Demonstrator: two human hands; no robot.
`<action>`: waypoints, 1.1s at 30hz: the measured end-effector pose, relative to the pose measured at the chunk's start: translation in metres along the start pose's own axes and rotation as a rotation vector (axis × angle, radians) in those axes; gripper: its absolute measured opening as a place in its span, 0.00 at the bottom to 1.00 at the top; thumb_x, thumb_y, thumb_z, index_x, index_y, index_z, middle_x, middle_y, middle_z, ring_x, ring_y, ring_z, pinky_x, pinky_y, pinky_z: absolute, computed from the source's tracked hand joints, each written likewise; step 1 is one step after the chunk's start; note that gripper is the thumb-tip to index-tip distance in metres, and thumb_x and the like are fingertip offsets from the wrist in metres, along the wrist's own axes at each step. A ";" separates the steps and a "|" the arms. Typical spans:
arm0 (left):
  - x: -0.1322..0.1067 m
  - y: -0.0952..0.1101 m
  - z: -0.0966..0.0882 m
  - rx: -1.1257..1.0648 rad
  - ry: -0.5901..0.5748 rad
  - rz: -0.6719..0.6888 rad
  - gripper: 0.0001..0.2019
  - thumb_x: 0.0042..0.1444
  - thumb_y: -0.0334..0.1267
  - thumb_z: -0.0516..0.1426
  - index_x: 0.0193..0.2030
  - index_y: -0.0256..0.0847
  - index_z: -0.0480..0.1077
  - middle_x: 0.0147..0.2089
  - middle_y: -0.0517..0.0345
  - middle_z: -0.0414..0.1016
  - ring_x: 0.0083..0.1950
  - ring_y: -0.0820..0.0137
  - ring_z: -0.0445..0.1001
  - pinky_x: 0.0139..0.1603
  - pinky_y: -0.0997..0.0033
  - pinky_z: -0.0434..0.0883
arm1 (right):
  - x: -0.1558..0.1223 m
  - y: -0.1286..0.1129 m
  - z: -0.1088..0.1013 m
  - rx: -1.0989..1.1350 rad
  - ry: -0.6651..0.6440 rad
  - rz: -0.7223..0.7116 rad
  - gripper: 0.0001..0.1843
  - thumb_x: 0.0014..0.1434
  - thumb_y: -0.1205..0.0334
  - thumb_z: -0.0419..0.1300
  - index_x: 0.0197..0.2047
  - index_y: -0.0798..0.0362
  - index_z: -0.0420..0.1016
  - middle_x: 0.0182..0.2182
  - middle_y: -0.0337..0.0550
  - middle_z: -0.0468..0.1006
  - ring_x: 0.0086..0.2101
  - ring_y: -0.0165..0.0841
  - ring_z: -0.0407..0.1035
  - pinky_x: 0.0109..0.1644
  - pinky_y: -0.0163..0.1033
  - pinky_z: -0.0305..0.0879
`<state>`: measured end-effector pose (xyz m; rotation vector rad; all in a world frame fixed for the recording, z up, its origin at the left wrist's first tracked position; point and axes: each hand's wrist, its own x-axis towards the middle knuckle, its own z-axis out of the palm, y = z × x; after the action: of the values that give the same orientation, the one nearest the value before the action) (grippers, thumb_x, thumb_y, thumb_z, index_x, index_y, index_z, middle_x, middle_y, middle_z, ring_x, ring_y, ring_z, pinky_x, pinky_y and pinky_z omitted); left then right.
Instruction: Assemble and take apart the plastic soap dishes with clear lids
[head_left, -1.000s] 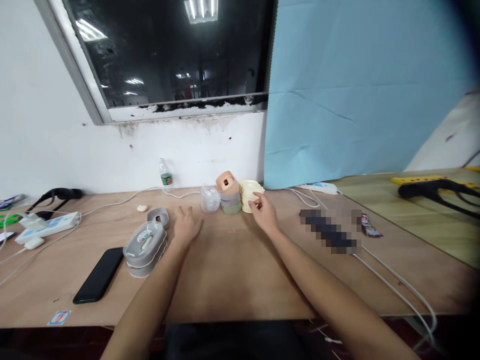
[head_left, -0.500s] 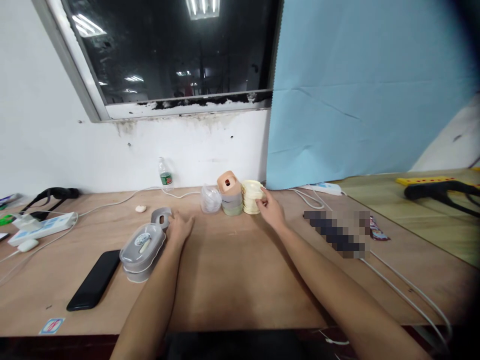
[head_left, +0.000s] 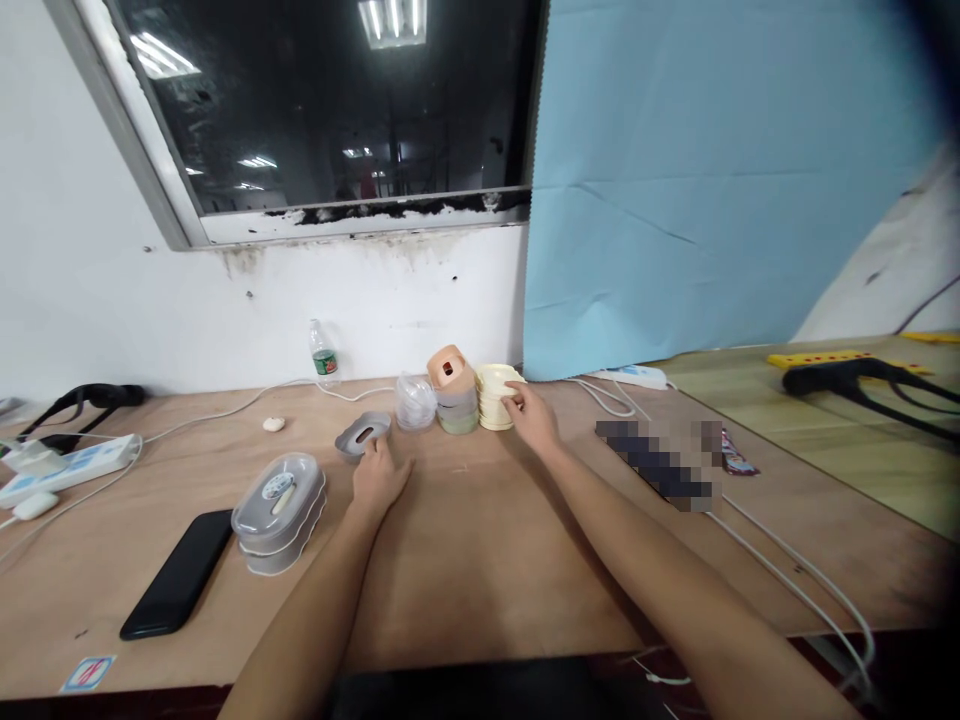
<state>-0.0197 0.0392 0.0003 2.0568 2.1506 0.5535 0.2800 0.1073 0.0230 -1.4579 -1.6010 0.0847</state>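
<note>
My left hand lies on the wooden table with its fingertips on a small grey tray with a slot, pinching its near edge. My right hand reaches to a stack of pale yellow lids, fingers closed on the top one. Beside that stack stands a pile of coloured trays with an orange one on top, and a clear plastic stack to its left. Two closed grey boxes sit stacked near my left forearm.
A black phone lies at the left front. White power strips and cables cross the left edge, and a water bottle stands by the wall. A dark power strip with cables lies right. A blue sheet hangs behind.
My left hand has taken the grey slotted tray and drawn it to the right, away from the grey boxes. My right hand stays at the yellow lids.
</note>
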 end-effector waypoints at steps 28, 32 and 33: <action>-0.005 -0.008 -0.037 0.136 0.257 -0.030 0.19 0.64 0.40 0.46 0.60 0.43 0.62 0.55 0.43 0.68 0.44 0.58 0.76 0.42 0.61 0.71 | -0.100 -0.053 0.019 0.176 -0.547 -0.089 0.16 0.56 0.50 0.59 0.41 0.52 0.70 0.20 0.32 0.67 0.23 0.29 0.62 0.27 0.33 0.55; -0.017 0.005 -0.055 -0.002 0.543 0.056 0.21 0.66 0.44 0.45 0.63 0.43 0.60 0.56 0.46 0.69 0.49 0.61 0.74 0.43 0.67 0.71 | -0.094 -0.059 0.010 0.248 -0.344 -0.123 0.23 0.57 0.50 0.59 0.53 0.51 0.67 0.26 0.34 0.70 0.25 0.29 0.63 0.32 0.35 0.61; -0.019 0.008 -0.057 -0.039 0.594 0.111 0.21 0.66 0.44 0.45 0.62 0.42 0.61 0.54 0.46 0.71 0.49 0.63 0.74 0.43 0.68 0.71 | -0.092 -0.061 0.007 0.266 -0.290 -0.131 0.26 0.57 0.50 0.60 0.57 0.50 0.64 0.30 0.36 0.71 0.25 0.29 0.63 0.33 0.36 0.62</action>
<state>-0.0293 0.0105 0.0528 2.1999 2.2742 1.3564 0.2169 0.0185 0.0034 -1.1705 -1.8347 0.4341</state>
